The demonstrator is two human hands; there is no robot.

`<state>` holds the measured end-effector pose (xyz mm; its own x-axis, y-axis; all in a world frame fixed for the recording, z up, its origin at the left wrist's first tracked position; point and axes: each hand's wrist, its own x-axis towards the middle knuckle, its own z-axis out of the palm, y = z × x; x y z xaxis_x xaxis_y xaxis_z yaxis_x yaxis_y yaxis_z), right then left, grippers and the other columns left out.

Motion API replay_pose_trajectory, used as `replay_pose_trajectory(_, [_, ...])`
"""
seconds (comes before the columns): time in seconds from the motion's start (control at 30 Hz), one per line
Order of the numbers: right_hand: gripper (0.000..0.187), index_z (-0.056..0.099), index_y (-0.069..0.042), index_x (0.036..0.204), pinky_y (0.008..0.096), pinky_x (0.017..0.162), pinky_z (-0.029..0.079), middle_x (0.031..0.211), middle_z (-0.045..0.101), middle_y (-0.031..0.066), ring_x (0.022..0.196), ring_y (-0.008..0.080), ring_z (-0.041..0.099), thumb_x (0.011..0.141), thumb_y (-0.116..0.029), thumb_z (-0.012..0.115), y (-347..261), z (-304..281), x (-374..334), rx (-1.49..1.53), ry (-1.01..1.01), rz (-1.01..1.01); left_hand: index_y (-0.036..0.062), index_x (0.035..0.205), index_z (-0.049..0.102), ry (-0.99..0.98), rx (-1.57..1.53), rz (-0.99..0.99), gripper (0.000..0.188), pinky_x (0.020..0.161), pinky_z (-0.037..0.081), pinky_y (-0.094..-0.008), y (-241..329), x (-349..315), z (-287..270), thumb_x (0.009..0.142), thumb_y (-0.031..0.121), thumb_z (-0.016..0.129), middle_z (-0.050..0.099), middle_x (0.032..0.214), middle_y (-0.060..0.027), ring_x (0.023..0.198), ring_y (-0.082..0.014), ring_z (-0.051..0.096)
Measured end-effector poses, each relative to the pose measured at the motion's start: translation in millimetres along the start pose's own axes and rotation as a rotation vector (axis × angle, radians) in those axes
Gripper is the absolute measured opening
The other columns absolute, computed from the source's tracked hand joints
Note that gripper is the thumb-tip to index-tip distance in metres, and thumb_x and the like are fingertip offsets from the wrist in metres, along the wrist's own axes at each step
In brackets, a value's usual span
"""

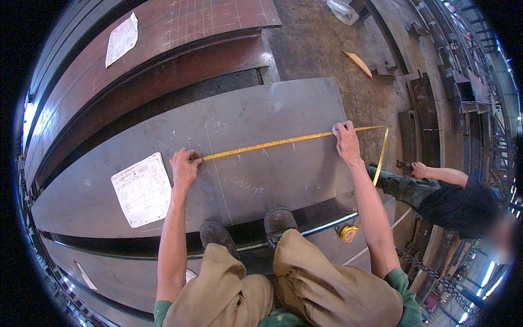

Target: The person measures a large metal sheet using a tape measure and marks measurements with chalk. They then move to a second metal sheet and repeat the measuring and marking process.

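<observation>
A yellow tape measure blade [267,145] lies stretched across a grey steel beam [283,101]. My left hand [185,168] pinches its end just left of a white chalk line. Near the beam's right edge, my right hand [347,144] holds the blade down, fingers closed; something whitish shows at its fingertips, too small to name. Beyond that hand the blade juts past the edge, folds and drops toward the yellow tape case [348,234] near my right forearm. Chalk ticks and handwriting mark the steel around the blade. Beside my left hand lies a printed paper sheet [143,191].
A reddish-brown steel beam [218,49] with another paper [122,39] lies on the far side. At right, a person [452,204] in dark clothes reaches toward the beam. A wood piece [358,64] and plastic bag [343,11] lie on the floor; a chain [430,268] is lower right.
</observation>
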<state>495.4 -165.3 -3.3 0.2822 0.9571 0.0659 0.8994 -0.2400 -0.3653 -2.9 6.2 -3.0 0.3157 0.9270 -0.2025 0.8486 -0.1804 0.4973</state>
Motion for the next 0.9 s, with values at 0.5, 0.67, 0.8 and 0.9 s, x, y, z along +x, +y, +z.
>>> replay_pose_trajectory(0.5, [0.014,0.058,-0.010,0.106,0.0501,0.082,0.051,0.105,0.051,0.0214,0.100,0.0419,0.059,0.093,-0.015,0.055,-3,26,1,0.080,0.014,0.105,0.0010,0.093,0.069,0.108,-0.013,0.088,0.021,0.083,0.050,-0.0399,-64,8,23,0.074,0.004,0.077,0.066,0.093,-0.0131,0.089,-0.0313,0.063])
replay_pose_trajectory(0.67, [0.012,0.058,-0.010,0.103,0.0487,0.079,0.051,0.103,0.049,0.0175,0.096,0.0396,0.058,0.092,-0.008,0.058,12,13,-14,0.007,0.072,0.092,0.0008,0.092,0.069,0.067,-0.094,0.105,0.019,0.082,0.050,-0.0406,-51,11,48,0.074,0.002,0.075,0.066,0.091,-0.0130,0.089,-0.0315,0.064])
replay_pose_trajectory(0.8, [0.011,0.057,-0.010,0.102,0.0484,0.080,0.050,0.101,0.047,0.0171,0.096,0.0396,0.057,0.092,-0.008,0.056,6,14,-14,0.032,0.081,0.101,0.0007,0.091,0.069,0.051,-0.043,0.111,0.019,0.082,0.050,-0.0407,-43,11,34,0.074,0.002,0.076,0.066,0.090,-0.0127,0.089,-0.0305,0.065])
replay_pose_trajectory(0.9, [0.015,0.058,-0.009,0.107,0.0498,0.084,0.049,0.106,0.051,0.0209,0.101,0.0403,0.058,0.094,-0.012,0.052,-1,12,-2,0.016,-0.018,0.109,0.0008,0.090,0.070,0.059,-0.033,0.072,0.018,0.081,0.050,-0.0401,-53,10,31,0.073,0.003,0.076,0.067,0.090,-0.0124,0.087,-0.0292,0.065])
